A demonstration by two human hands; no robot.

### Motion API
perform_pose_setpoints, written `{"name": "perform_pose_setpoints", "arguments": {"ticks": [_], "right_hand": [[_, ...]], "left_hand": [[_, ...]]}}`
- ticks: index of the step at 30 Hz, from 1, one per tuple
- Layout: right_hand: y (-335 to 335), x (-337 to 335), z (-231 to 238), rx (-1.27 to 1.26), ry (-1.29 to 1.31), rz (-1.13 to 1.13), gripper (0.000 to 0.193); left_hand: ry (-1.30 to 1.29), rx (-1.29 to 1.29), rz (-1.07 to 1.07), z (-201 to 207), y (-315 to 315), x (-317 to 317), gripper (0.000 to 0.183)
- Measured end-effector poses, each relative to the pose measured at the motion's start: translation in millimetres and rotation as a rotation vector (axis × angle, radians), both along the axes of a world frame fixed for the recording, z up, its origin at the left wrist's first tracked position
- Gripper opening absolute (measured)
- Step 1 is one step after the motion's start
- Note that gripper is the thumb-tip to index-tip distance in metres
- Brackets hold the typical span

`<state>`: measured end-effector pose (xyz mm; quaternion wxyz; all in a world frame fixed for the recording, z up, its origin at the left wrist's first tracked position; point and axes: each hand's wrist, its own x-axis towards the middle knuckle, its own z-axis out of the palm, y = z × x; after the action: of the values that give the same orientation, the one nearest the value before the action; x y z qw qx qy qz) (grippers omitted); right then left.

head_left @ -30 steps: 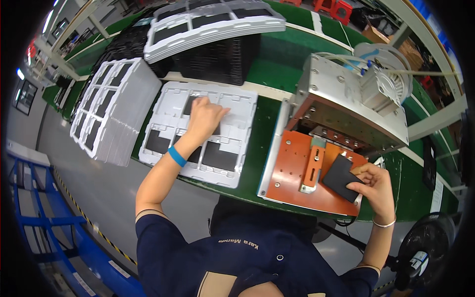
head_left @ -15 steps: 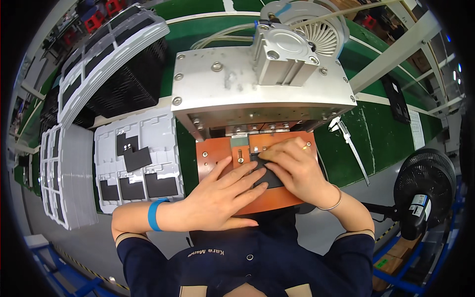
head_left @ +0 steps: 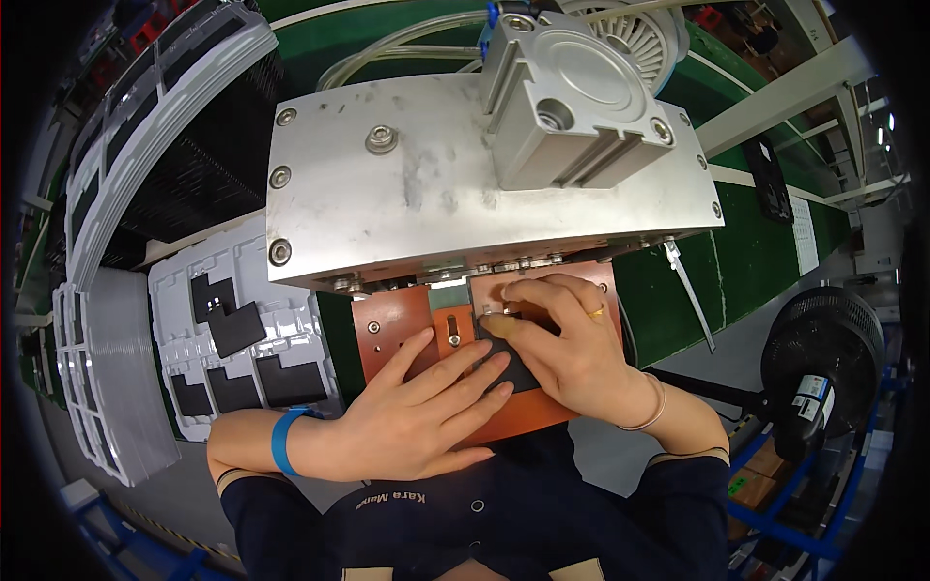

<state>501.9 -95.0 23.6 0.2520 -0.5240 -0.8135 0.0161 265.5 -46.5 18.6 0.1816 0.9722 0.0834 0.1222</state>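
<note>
A flat black piece (head_left: 513, 370) lies on the orange fixture plate (head_left: 518, 418) in front of me. My left hand (head_left: 412, 414) rests with fingers spread, its fingertips over the left side of the black piece. My right hand (head_left: 586, 356) is curled at the piece's upper edge. Its thumb and forefinger close around small shiny tabs (head_left: 501, 312) there; whatever is between them is too small to make out. The fixture plate reaches under a silver metal press (head_left: 436, 184) with a block-shaped cylinder (head_left: 581, 107) on top.
On the left, a white tray (head_left: 174, 334) holds several black cut-out pieces (head_left: 291, 382), beside stacked trays (head_left: 116, 378). A caliper (head_left: 690, 295) lies on the green bench (head_left: 659, 300) at right. A black fan (head_left: 823, 358) stands beyond my right arm.
My view has moved closer to the press, which looks larger. The right forefinger has lifted away from the thumb a little at the piece's upper edge. The left hand stays spread over the piece.
</note>
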Motion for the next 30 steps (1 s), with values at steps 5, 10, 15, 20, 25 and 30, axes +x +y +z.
{"name": "perform_pose_setpoints", "arguments": {"ticks": [5, 10, 15, 20, 25, 30], "right_hand": [[1, -3, 3, -0.031, -0.006, -0.017, 0.032], [-23, 13, 16, -0.152, 0.13, -0.079, 0.043], [-28, 22, 8, -0.181, 0.112, -0.009, 0.042], [-6, 24, 6, -0.128, 0.196, 0.007, 0.036], [1, 26, 5, -0.139, 0.221, 0.019, 0.035], [1, 26, 4, -0.145, 0.204, 0.02, 0.034]], "left_hand": [[-0.012, 0.008, -0.007, 5, 3, 1, 0.061], [-0.003, -0.002, 0.015, 4, 2, -2, 0.063], [-0.011, -0.044, 0.014, 4, 9, 0, 0.074], [0.013, -0.102, 0.058, 8, 24, 2, 0.079], [0.045, -0.052, 0.078, 4, 25, 3, 0.081], [0.055, -0.081, 0.069, 2, 26, 4, 0.079]]}}
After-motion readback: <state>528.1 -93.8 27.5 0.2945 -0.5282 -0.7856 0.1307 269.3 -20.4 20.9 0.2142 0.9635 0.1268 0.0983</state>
